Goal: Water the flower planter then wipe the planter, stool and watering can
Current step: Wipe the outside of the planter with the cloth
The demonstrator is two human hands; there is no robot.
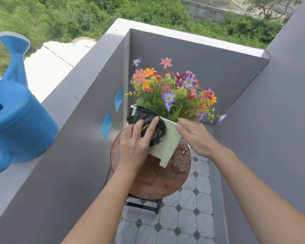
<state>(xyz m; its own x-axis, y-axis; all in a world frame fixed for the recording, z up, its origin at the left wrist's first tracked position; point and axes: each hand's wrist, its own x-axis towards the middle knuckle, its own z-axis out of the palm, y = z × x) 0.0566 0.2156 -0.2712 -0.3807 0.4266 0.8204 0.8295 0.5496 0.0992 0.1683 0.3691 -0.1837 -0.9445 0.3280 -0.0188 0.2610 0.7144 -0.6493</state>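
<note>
Your left hand (136, 140) and the dark cloth (149, 123) cover much of the planter (167, 140)'s near wall; flowers (173, 88) hide its soil. The planter masks the stool (158, 180)'s far seat, its legs barely visible. The frame's left edge crops the watering can (16, 118).

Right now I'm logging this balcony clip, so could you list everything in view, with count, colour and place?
Planter: one, pale cream, on the stool, tilted.
Flowers: one bunch, mixed colours, in the planter.
Cloth: one, black, pressed on the planter's side.
Stool: one, brown, round, wet, under the planter.
Watering can: one, blue, on the grey wall ledge, left.
Tape marks: two, blue, on the wall.
Floor tiles: pale grey, below.
Left hand: holding the cloth.
Right hand: gripping the planter's rim.
</note>
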